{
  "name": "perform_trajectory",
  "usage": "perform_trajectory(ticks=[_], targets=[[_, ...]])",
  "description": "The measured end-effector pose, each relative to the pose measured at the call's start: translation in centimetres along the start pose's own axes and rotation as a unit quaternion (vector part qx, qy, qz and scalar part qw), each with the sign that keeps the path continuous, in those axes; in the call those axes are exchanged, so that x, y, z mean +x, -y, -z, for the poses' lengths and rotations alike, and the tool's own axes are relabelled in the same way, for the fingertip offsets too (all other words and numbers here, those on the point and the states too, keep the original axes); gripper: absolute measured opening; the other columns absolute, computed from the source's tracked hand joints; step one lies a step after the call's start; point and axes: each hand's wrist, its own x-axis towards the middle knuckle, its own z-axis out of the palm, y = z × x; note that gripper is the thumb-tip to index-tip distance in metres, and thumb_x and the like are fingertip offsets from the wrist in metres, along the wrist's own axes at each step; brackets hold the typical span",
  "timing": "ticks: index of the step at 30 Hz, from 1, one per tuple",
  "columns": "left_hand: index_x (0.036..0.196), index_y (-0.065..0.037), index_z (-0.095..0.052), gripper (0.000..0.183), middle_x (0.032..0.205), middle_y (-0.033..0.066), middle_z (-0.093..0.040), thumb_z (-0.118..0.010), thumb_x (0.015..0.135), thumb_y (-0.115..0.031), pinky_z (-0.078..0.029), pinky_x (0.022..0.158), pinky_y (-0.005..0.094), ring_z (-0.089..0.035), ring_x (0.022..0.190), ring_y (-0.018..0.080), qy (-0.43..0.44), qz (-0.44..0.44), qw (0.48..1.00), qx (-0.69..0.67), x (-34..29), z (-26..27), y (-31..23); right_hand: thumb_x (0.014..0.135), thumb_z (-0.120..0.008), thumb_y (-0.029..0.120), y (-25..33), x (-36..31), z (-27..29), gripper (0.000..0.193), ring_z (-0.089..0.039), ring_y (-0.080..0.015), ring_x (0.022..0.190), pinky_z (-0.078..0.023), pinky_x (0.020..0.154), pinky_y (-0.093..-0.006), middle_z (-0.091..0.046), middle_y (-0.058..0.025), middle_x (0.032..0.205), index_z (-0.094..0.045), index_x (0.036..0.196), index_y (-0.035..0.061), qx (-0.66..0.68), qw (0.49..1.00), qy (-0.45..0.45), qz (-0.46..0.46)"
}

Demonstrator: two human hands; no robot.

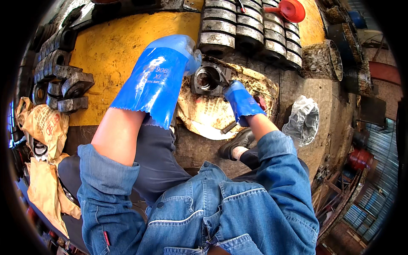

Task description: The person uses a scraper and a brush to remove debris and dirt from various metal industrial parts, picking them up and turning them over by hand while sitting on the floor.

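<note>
A square grey metal block (197, 85) with a round bore lies in front of me on a stained, pale sack (204, 110). My right hand (236, 94), in a blue rubber glove, is closed around a dark, thin tool (222, 77). The tool's far end reaches to the bore; its exact kind is hard to make out. My left hand (180, 49), also in a blue glove, is beside the block's upper left, with its fingertips curled down and mostly hidden by the glove's back. Whether it grips the block cannot be seen.
Rows of ring-shaped metal parts (218, 26) stand beyond the block, with a red funnel (292, 10) on top. More metal parts (76, 85) are stacked left on the yellow surface (102, 46). To the right are a dirty cylinder (321, 61) and a clear plastic bag (301, 121). Brown sacks (46, 127) lie left.
</note>
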Motion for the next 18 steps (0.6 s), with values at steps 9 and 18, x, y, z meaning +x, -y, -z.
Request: perform_trajectory(ticks=[9,18], targets=[[0.114,-0.018,-0.071,0.036,0.114,0.0108,-0.07,-0.062,0.088,-0.042,-0.054,0.091,0.0411,-0.067,0.105,0.0302,0.003,0.003,1.0,-0.006,-0.1,0.6,-0.9,0.084,-0.065,0.016,2.0,-3.4,-0.6,0.024,-0.069,-0.0396,0.082,-0.054,0.068,-0.0404,-0.069,-0.0255,0.089,-0.072,0.102,0.0007,-0.056,0.989,-0.037,0.134],[0.114,-0.017,-0.071,0.036,0.115,0.0108,-0.07,-0.063,0.087,-0.041,-0.054,0.092,0.0414,-0.067,0.106,0.0312,-0.012,-0.01,1.0,-0.002,0.3,0.1,-1.0,0.078,-0.06,0.002,4.4,-3.7,-1.4,0.018,-0.068,-0.0403,0.084,-0.056,0.071,-0.042,-0.068,-0.0237,0.087,-0.07,0.093,0.0025,-0.288,0.908,-0.045,0.302]])
